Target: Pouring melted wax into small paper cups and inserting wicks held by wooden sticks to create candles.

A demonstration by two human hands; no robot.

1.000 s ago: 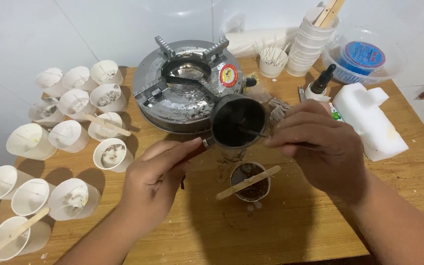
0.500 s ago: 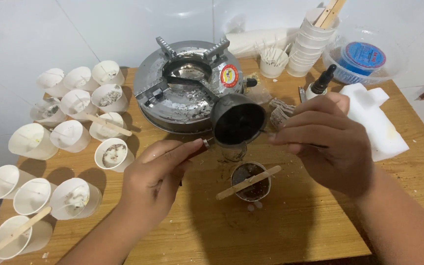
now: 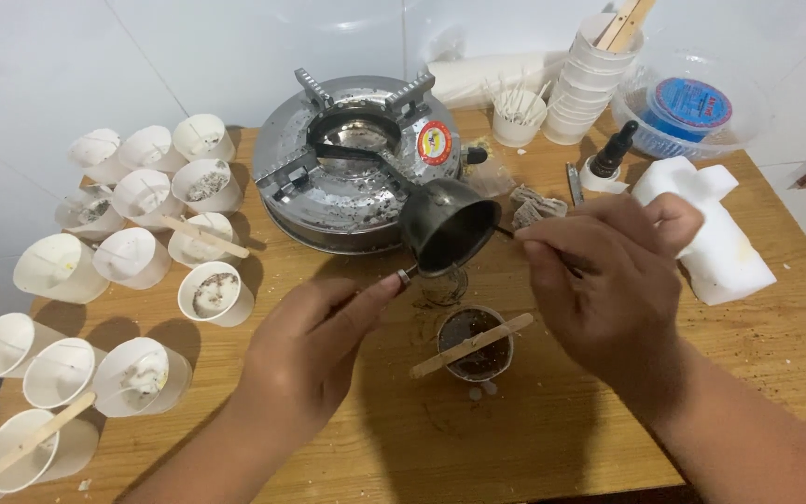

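Round metal gas stove (image 3: 347, 168) at table back, just beyond the left hand. White paper cups (image 3: 142, 224) clustered well left of the left hand, a few with wooden sticks (image 3: 202, 235) laid across the rims. Cup stack (image 3: 590, 84) with sticks poking out the top, far side of the right hand; small cup of toothpick-like sticks (image 3: 518, 117) beside it. Dark dropper bottle (image 3: 608, 159) just beyond the right hand. Clear bowl holding a blue-lidded tub (image 3: 687, 107) at back right. White foam block (image 3: 720, 233) right of the right hand. Wooden table (image 3: 795, 373) under everything
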